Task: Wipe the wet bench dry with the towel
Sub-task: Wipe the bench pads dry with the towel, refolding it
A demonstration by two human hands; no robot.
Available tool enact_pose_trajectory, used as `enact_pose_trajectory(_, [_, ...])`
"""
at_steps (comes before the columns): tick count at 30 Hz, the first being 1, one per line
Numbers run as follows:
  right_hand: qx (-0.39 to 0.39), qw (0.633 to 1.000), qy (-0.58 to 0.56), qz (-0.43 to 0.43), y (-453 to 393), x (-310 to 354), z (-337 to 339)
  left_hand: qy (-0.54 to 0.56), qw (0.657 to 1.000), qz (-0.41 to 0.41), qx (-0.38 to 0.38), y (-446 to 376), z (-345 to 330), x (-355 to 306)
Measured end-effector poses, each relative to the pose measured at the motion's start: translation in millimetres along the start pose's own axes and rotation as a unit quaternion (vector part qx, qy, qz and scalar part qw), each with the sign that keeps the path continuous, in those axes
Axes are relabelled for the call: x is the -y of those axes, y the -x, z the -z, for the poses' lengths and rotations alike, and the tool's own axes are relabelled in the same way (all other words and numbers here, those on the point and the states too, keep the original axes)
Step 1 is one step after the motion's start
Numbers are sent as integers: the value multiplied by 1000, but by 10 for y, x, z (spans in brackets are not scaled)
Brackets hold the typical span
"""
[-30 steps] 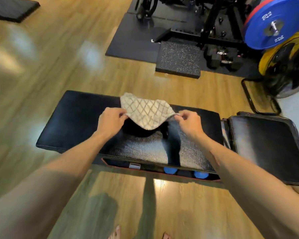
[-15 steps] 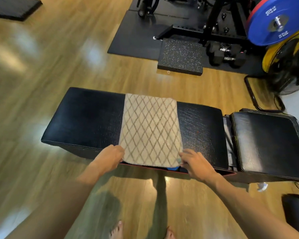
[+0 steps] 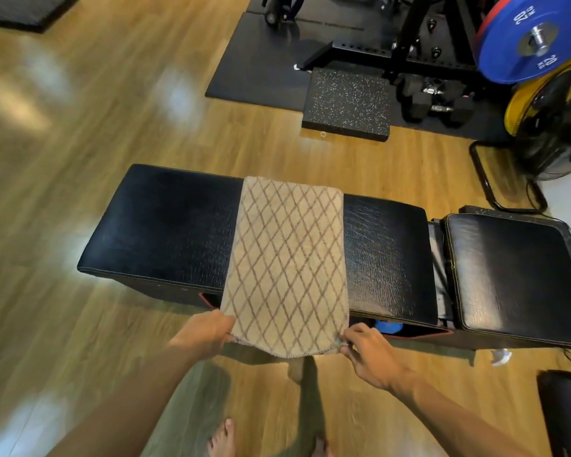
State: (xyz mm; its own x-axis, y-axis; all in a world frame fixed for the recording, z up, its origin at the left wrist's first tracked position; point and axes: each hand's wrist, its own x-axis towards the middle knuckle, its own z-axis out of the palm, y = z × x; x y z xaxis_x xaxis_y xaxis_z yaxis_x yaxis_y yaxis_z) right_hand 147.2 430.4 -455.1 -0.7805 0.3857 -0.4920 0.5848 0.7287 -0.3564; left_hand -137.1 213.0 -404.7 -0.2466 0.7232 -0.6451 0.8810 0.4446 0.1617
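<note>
A beige towel [image 3: 289,258] with a dark diamond pattern lies spread flat across the long black pad of the bench [image 3: 165,232], from its far edge to past its near edge. My left hand [image 3: 205,333] pinches the towel's near left corner. My right hand [image 3: 365,352] pinches the near right corner. Both hands hover just off the bench's front edge. The pad right of the towel [image 3: 386,255] shows a glossy, wrinkled sheen.
The bench's second black pad [image 3: 515,275] lies to the right. Beyond the bench stand a speckled rubber block [image 3: 348,103], dumbbells [image 3: 437,100], a black rack, a blue weight plate [image 3: 531,37] and a fan [image 3: 561,133]. Wooden floor lies all around, with bare feet below.
The towel went from bunched and lifted over the pad to spread flat across it. Both hands drew its near edge towards me, past the bench's front edge.
</note>
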Motion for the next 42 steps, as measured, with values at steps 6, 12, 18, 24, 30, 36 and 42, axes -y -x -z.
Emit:
enact_pose_trajectory(6, [20,999,-17,35,126,13,-24,-10,999,25,41,35,-165,-129])
enact_pose_trajectory(12, [12,998,-67,4,32,77,133,77,994,48,67,-29,37,-149])
enact_pose_trajectory(18, [-154,947,-261,-102,-433,236,771,225,964,92,-106,-336,422,143])
enact_pose_trajectory(24, [-277,828,-406,-270,-1270,428,1577,192,888,186,-375,-846,866,325])
enact_pose_trajectory(30, [-272,721,-542,-336,-1976,449,1977,414,786,234,-395,-1540,1331,305])
enact_pose_trajectory(36, [-281,721,-567,-282,-2241,390,2104,452,735,297,-408,-1872,1671,200])
enact_pose_trajectory(42, [-242,751,-567,-236,-2411,317,2126,457,737,269,-418,-2050,1792,288])
